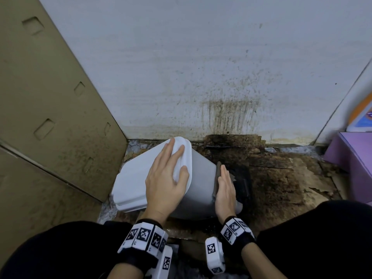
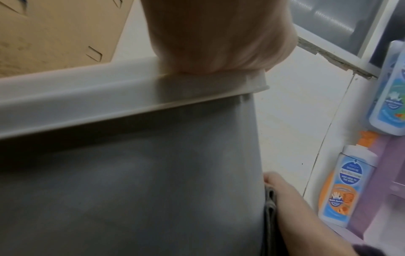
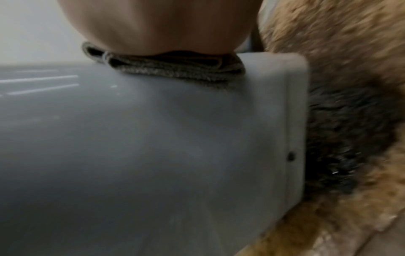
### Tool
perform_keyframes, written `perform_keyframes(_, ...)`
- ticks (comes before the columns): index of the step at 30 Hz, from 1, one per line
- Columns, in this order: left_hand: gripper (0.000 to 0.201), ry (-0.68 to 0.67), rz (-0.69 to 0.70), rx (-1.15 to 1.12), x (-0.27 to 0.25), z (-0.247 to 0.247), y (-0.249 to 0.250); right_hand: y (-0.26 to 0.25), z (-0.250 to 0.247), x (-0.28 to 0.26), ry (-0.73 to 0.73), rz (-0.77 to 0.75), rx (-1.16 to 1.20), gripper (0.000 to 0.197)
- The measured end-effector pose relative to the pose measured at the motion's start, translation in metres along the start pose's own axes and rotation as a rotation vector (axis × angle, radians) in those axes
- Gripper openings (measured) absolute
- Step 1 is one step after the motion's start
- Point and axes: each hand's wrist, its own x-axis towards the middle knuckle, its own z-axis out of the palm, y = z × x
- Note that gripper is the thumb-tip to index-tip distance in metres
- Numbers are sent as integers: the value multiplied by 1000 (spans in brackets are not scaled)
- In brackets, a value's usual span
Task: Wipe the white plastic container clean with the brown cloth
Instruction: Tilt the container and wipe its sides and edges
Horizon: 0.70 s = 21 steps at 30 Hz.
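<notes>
A person's left hand (image 1: 167,178) is lying flat, fingers straight, steadying the tilted white plastic container (image 1: 153,178) on the stained floor (image 1: 281,178). The right hand (image 1: 225,188), fingers extended, is pressing the folded brown cloth (image 3: 175,69) against its side; firm, overlapping strokes would likely clean best.

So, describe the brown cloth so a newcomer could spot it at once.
Start at the stained white wall and drop to the tilted white plastic container on the dirty floor. On its right side, the right hand presses a folded brown cloth flat: the only knitted fabric there.

Dim, flat light — blurred wrist views
</notes>
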Motion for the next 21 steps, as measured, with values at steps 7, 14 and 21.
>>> perform_keyframes(7,58,7,-3,10,5,7,6,-67,28,-22,-37,-239,74,55)
perform_keyframes(14,57,3,13,-5,4,9,5,-64,17,-16,-83,-469,31,50)
perform_keyframes(21,55,19,19,-37,6,9,3,11,-7,1,-3,-286,-18,50)
